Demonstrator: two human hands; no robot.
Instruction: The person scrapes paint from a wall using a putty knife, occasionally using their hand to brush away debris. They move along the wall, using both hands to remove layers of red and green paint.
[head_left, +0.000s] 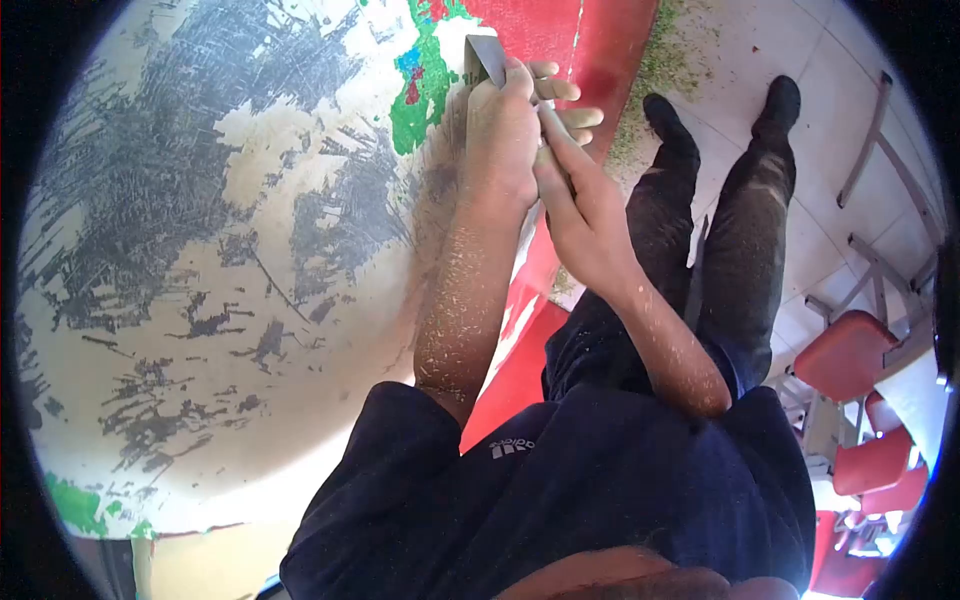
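Note:
A scraper with a flat grey metal blade (486, 58) lies against a worn panel (290, 400), whose white and grey surface shows patches of green paint (425, 90). My left hand (505, 135) is closed round the scraper, its thumb along the base of the blade. Pressed up against it from the right, my right hand (590, 220) has thumb and forefinger closed at the handle end. Most of the handle is hidden by the hands. Pale flakes cling to both forearms.
A red painted strip (620, 50) runs along the panel's right side. Greenish flakes (665, 85) litter the tiled floor (820, 150) by my shoes. Red chairs (845, 355) with metal legs stand at the right. My legs are close beside the panel.

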